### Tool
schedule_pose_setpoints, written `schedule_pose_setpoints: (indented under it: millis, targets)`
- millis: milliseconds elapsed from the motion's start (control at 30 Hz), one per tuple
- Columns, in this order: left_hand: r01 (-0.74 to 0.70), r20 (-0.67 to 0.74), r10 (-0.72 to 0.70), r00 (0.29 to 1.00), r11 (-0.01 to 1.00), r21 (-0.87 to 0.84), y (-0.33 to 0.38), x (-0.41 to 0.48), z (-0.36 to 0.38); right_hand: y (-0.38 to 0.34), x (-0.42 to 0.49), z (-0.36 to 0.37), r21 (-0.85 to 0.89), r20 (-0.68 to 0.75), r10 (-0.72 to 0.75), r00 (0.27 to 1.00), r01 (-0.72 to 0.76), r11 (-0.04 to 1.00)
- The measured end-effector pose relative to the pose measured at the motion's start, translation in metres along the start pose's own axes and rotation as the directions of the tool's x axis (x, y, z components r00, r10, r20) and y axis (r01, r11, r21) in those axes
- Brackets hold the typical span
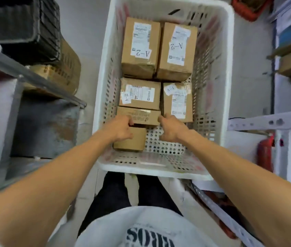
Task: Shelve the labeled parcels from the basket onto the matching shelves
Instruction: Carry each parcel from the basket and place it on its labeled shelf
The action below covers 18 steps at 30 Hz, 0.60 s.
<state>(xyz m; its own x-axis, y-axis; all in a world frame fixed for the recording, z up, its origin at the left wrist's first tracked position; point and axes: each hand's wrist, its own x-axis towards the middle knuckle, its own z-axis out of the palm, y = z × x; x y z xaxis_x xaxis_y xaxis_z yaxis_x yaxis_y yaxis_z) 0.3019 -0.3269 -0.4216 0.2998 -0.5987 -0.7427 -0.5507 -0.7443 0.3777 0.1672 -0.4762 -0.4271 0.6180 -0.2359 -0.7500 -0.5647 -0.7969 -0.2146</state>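
A white perforated plastic basket (226,72) stands on the floor in front of me, holding several brown cardboard parcels. Two at the far end carry "A-2" labels (141,45) (176,49). Nearer lie another "A-2" parcel (140,93) and one with a small "1-1" style label (177,102). A flat printed box (141,116) lies at the near end on top of a small plain box (132,141). My left hand (119,129) grips the flat box's left end with curled fingers. My right hand (171,129) grips its right end.
A metal shelf rack (34,77) on the left holds a black crate (21,27) and cardboard boxes. Another rack (269,122) with parcels stands on the right, a red fire extinguisher (265,152) beside it. My legs stand just behind the basket.
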Motion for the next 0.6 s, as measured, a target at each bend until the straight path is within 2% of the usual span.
schedule_pose_setpoints:
  millis: [167,333,467,600]
  targets:
    - [0.092,0.011,-0.092,0.996,0.989,-0.116,-0.024,0.034,0.037,0.002,0.05,0.039,-0.053,-0.07,0.015,0.997,-0.019,0.998]
    - [0.078,-0.032,-0.09,0.995,0.961,-0.266,-0.028,0.071,0.063,0.007,0.101,0.068,-0.093,-0.243,-0.014,0.97,-0.009,0.996]
    - [0.084,-0.041,-0.104,0.994,0.936,-0.343,-0.029,0.085,0.078,0.007,0.132,0.086,-0.228,-0.28,-0.048,0.959,-0.018,0.973]
    - [0.079,-0.024,-0.091,0.996,0.943,-0.322,-0.035,0.081,0.081,-0.001,0.143,0.092,-0.29,-0.332,-0.024,0.943,-0.078,0.954]
